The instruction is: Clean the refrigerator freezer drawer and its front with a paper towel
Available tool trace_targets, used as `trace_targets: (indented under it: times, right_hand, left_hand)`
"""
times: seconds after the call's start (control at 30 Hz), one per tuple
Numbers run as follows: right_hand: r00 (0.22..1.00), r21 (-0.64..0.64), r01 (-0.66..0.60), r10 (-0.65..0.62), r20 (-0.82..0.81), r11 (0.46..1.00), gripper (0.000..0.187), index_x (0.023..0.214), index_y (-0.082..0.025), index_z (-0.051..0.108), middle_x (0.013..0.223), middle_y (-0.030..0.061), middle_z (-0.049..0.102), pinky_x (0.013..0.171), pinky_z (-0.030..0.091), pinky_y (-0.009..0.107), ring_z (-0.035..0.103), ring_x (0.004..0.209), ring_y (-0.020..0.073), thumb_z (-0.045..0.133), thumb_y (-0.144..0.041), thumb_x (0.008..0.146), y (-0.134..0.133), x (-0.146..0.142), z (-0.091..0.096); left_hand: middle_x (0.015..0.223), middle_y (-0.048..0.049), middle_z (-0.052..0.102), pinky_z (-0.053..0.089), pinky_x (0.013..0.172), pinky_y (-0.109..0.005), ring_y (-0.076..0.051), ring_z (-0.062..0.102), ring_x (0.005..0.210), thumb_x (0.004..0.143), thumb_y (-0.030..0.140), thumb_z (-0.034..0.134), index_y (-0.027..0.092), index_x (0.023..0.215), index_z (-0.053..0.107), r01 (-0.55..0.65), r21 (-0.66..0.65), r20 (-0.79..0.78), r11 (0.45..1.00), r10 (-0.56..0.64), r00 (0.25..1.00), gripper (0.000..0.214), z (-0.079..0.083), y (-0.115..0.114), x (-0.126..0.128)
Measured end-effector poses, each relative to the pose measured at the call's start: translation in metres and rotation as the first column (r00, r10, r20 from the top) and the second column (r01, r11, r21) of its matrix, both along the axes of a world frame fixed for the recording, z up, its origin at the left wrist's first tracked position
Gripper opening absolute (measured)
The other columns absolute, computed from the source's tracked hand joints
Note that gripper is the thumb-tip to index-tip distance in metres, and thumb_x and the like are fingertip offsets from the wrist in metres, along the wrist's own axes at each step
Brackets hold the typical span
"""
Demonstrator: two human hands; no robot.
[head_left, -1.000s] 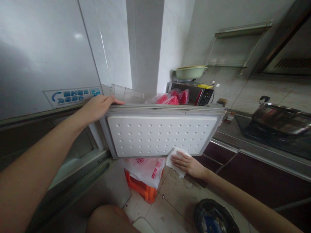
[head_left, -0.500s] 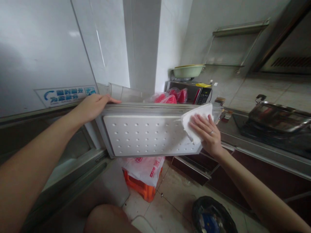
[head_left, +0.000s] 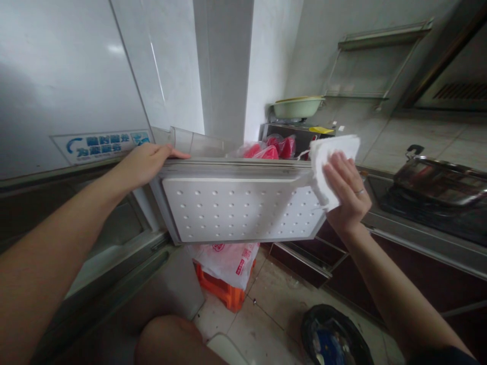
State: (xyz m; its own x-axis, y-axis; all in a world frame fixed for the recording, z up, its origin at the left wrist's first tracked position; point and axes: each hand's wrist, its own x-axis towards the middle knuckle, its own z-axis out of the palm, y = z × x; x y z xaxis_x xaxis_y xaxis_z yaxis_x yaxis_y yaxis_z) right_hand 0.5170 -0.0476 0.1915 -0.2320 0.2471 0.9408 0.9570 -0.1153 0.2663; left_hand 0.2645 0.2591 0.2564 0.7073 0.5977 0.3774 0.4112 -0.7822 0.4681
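An open fridge door [head_left: 236,210] with a white dimpled inner panel stands across the middle of the view. My left hand [head_left: 150,159] grips its top edge near the left corner, with the fingers partly hidden behind it. At the door's right end, my right hand [head_left: 348,190] holds a folded white cloth [head_left: 335,149] under flat fingers. The cloth covers the door's upper right corner; whether it touches the door there I cannot tell. A loose strand trails from the cloth's left side.
Behind the door are red items in clear plastic [head_left: 268,149] and a microwave with a green basin [head_left: 299,107] on top. A steel pot [head_left: 441,180] sits on the stove at right. Below are an orange stool [head_left: 224,294] bearing a plastic bag [head_left: 226,263] and a black-lined bin [head_left: 335,337].
My right hand has moved right and slightly up with the cloth, from the panel's right part to the door's right end. My left hand stays on the door's top edge.
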Motion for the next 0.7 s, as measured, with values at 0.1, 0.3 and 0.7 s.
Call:
trace_targets:
  times: [0.1,0.3,0.7]
  right_hand:
    - [0.999,0.059,0.037,-0.037,-0.001,0.998,0.062,0.143,-0.039,0.039,0.152,-0.0136,0.037,0.116,0.034,0.051,0.040,0.138,0.0245,0.039,-0.004,0.092,0.005,0.003,-0.002]
    - [0.986,-0.324,0.166,-0.163,0.035,0.931,0.057,0.148,-0.031,0.030,0.152,0.0006,0.039,0.118,0.026,0.054,0.037,0.140,0.0235,0.037,-0.009,0.096,0.003,0.020,-0.077]
    - [0.997,-0.749,0.043,0.023,0.078,0.662,0.050,0.149,-0.018,0.028,0.145,0.0037,0.050,0.123,0.000,0.046,0.018,0.147,0.0179,0.034,-0.018,0.100,-0.036,0.030,-0.211]
  left_hand:
    - [0.123,-0.0074,0.067,0.034,0.106,-0.031,-0.025,0.059,0.115,0.094,0.035,0.023,0.009,0.117,0.068,-0.022,-0.001,-0.007,1.000,0.022,1.000,0.057,0.000,0.000,0.000]
    - [0.122,-0.0085,0.068,0.035,0.106,-0.033,-0.025,0.059,0.115,0.094,0.036,0.023,0.009,0.116,0.069,0.005,0.001,0.008,1.000,-0.005,1.000,0.057,-0.002,0.002,0.000]
    - [0.119,-0.0089,0.069,0.037,0.104,-0.034,-0.022,0.061,0.111,0.096,0.033,0.022,0.010,0.115,0.069,-0.008,0.022,0.027,1.000,0.007,1.000,0.056,-0.004,0.001,0.001]
